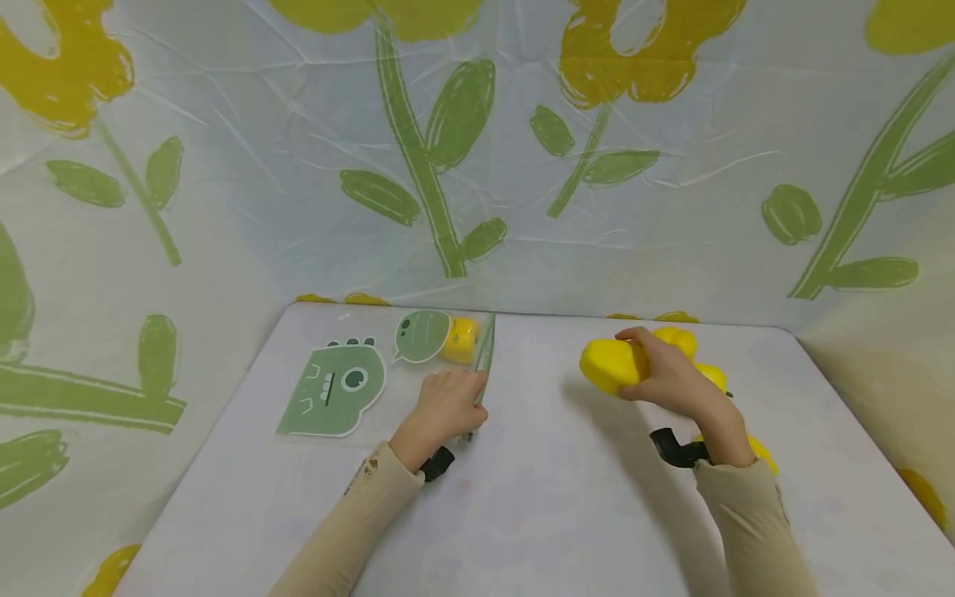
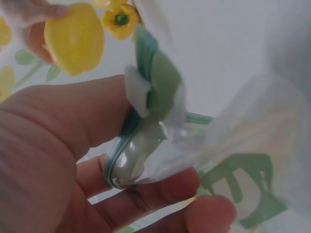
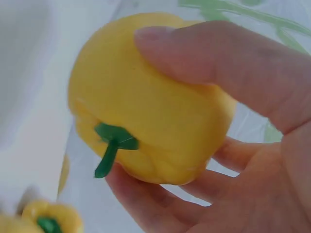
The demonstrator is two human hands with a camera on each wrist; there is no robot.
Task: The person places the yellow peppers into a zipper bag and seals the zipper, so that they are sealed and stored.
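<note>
My left hand (image 1: 446, 408) grips the open end of a clear zip bag (image 1: 336, 402) printed with a green cartoon monster. In the left wrist view, the thumb and fingers pinch the bag's green zip edge (image 2: 116, 158). A yellow object (image 1: 462, 342) shows inside the bag, behind its speech-bubble print. To the right, my right hand (image 1: 677, 380) holds a yellow bell pepper (image 3: 146, 97) above the table, thumb on one side and fingers around the other. Its green stem (image 3: 111, 148) points down and left in the right wrist view.
Beyond and beside my right hand lie more yellow peppers (image 1: 677, 338), one partly hidden behind the wrist (image 1: 763, 453). The white table (image 1: 537, 497) meets a flower-printed cloth (image 1: 522, 257) at its back and sides. Each wrist wears a black strap piece (image 1: 675, 448).
</note>
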